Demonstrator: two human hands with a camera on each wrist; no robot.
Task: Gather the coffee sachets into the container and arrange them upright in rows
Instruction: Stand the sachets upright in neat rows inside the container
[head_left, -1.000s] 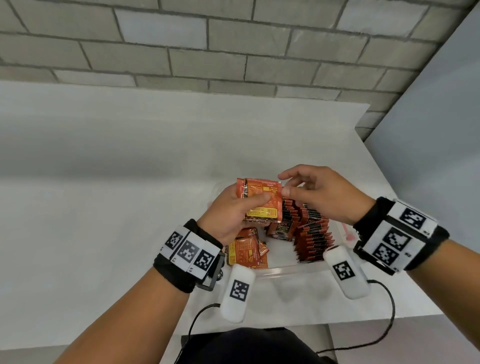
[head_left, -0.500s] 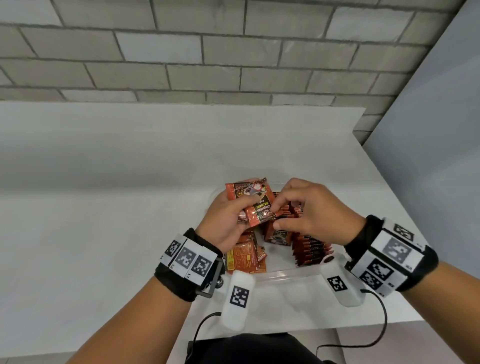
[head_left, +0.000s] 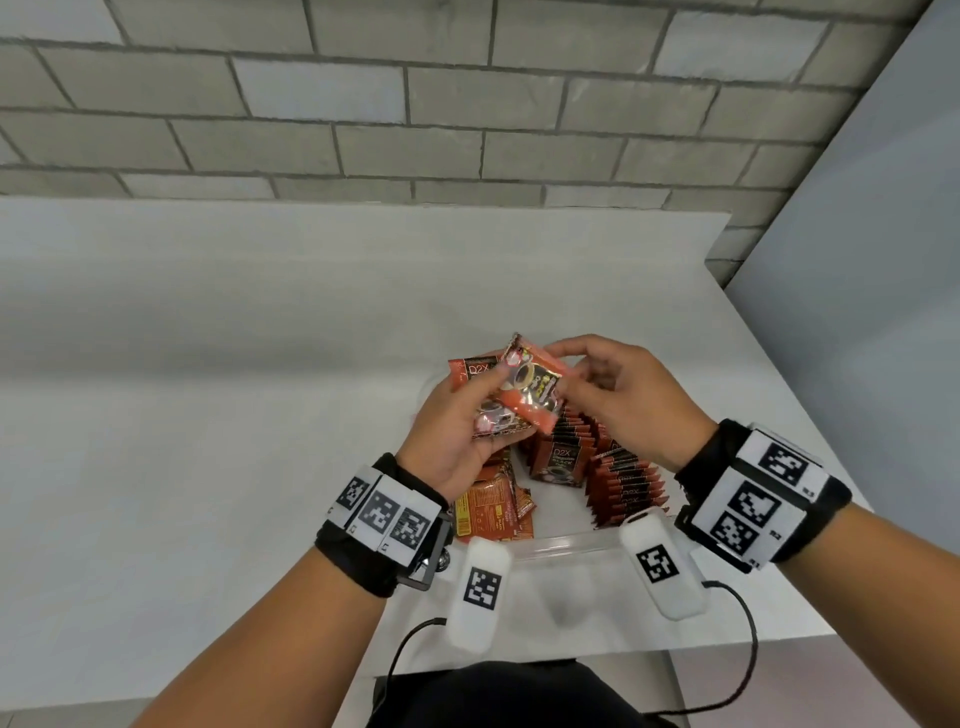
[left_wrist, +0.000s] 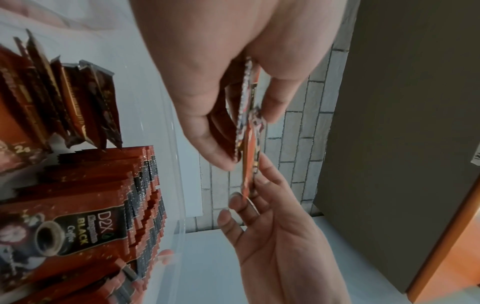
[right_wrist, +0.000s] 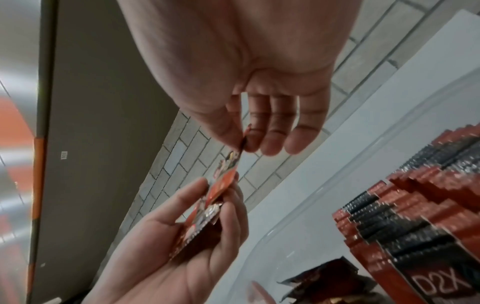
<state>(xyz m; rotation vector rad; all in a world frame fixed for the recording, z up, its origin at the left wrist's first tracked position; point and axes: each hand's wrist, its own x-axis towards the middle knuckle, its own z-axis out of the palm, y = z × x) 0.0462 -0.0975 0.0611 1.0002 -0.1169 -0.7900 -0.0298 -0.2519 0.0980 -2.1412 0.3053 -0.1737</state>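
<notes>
Over the clear plastic container (head_left: 563, 543) my left hand (head_left: 485, 410) grips a small stack of orange-red coffee sachets (head_left: 480, 376), printed faces up. My right hand (head_left: 566, 371) pinches the far corner of the top sachet (head_left: 535, 392), which lies skewed across the stack. The wrist views show the held sachets (left_wrist: 244, 123) edge-on, with the top sachet (right_wrist: 226, 176) between my right thumb and fingers. Inside the container, rows of upright sachets (head_left: 623, 483) fill the right side. A few loose sachets (head_left: 488, 512) lie flat at the left, partly hidden by my left wrist.
The container sits near the front right of a white table (head_left: 208, 415), close to its right edge (head_left: 810, 431). A grey brick wall (head_left: 467, 104) runs behind and a grey panel (head_left: 883, 260) stands on the right. Cables (head_left: 748, 654) hang off the table's front.
The held sachets went from back face up to printed face up. My right hand has drawn the top sachet askew and lifted its far corner; both hands stayed over the container.
</notes>
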